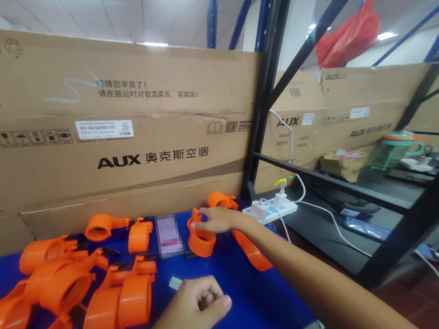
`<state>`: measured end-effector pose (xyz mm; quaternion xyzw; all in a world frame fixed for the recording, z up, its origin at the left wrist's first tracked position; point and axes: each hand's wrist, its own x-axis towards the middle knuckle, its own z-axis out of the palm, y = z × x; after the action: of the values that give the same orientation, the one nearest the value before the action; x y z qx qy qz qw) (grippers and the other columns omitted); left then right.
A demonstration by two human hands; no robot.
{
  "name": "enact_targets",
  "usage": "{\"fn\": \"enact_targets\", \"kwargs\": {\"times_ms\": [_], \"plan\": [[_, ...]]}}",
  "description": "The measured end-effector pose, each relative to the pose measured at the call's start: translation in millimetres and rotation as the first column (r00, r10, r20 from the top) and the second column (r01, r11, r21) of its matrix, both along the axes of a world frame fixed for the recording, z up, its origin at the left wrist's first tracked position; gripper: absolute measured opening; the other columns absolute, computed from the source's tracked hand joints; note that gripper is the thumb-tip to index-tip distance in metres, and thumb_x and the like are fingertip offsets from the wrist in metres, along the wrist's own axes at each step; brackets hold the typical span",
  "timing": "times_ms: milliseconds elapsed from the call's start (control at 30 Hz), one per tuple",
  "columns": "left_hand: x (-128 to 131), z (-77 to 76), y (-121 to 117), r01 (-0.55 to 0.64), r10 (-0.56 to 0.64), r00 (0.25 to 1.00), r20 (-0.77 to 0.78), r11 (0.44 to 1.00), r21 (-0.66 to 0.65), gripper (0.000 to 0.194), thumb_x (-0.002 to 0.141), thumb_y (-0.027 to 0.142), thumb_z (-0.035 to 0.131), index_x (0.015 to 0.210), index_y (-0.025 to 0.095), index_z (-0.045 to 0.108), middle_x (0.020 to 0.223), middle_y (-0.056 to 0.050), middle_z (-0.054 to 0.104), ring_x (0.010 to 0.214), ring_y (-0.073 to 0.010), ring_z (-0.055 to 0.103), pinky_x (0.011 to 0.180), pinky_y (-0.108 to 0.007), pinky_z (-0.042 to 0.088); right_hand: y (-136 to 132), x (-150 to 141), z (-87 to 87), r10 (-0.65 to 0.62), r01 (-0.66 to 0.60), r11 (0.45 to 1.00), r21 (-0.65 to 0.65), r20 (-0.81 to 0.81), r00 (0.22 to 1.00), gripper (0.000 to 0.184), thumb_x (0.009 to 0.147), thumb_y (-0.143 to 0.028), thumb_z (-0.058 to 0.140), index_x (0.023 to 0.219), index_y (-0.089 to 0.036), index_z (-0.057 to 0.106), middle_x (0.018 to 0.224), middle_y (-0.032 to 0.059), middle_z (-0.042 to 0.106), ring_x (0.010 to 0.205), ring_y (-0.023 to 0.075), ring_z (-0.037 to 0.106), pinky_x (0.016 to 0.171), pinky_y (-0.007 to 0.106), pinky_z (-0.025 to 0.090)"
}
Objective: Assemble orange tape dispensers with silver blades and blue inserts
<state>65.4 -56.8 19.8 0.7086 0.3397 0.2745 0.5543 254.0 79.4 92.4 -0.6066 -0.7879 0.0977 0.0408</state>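
Observation:
My right hand [219, 219] reaches across to the back of the blue table, its fingers closed on the upper arm of an orange plastic tape dispenser [202, 246], a ring with a short handle. Nearer to me, my left hand [197, 312] hovers over the table with its fingers loosely curled and its thumb stretched out; nothing shows in it. Just behind its knuckles is a small pale grey piece [175, 283]. Several more orange tape dispensers [100, 317] with black ends lie in a cluster at the left. Another dispenser [251, 250] is partly hidden behind my right forearm.
A phone with a blurred screen [169, 236] stands at the back of the blue table [241, 319]. Behind it rises a cardboard wall [132, 182]. At the right are a white power strip [273, 210] with cables, a black rack post [269, 86] and a green jug [391, 151].

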Motion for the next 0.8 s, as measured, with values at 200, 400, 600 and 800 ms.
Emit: {"fn": "enact_targets", "kwargs": {"times_ms": [200,400,600,800], "plan": [[-0.6,-8.5,1.9,-0.058,0.057,0.998,0.041,0.998,0.033,0.029,0.093,0.043,0.065,0.077,0.020,0.059,0.064,0.006,0.047,0.060,-0.0113,0.039,0.057,-0.025,0.028,-25.5,-10.8,3.7,0.042,-0.043,0.998,-0.053,-0.012,0.999,0.084,0.072,-0.057,0.081,0.141,-0.013,0.060,0.121,0.0228,0.073,0.113,0.0424,0.069,0.090,0.045,0.052],[-1.3,-13.7,25.4,-0.545,0.581,0.695,0.424,0.810,-0.217,0.037,0.089,0.051,0.069,0.112,0.024,0.064,0.083,0.000,0.066,0.068,-0.0145,0.058,0.058,-0.024,0.045,-42.3,7.7,37.7,0.161,-0.174,0.984,-0.024,-0.273,0.948,0.063,0.091,-0.055,0.066,0.140,-0.019,0.053,0.112,0.0104,0.070,0.094,0.0247,0.069,0.080,0.034,0.052],[3.7,6.7,21.9,-0.277,0.593,0.522,0.613,0.797,-0.536,0.058,0.087,0.059,0.068,0.132,0.021,0.066,0.121,-0.014,0.075,0.105,-0.0302,0.073,0.078,-0.036,0.060,-77.2,-1.9,34.8,0.434,-0.651,0.745,-0.147,-0.634,0.640,0.067,0.087,-0.041,0.078,0.144,-0.022,0.048,0.111,0.0052,0.067,0.088,0.0162,0.063,0.075,0.027,0.051],[-8.4,3.9,20.0,-0.439,0.767,0.406,0.497,0.640,-0.631,0.046,0.081,0.056,0.073,0.105,0.016,0.068,0.077,-0.004,0.076,0.056,-0.0199,0.070,0.051,-0.029,0.056,-74.7,-9.4,8.1,0.345,-0.388,0.919,0.067,-0.612,0.711,0.026,0.107,-0.031,0.042,0.116,-0.022,0.065,0.102,0.0040,0.070,0.090,0.0176,0.063,0.080,0.030,0.049]]}}
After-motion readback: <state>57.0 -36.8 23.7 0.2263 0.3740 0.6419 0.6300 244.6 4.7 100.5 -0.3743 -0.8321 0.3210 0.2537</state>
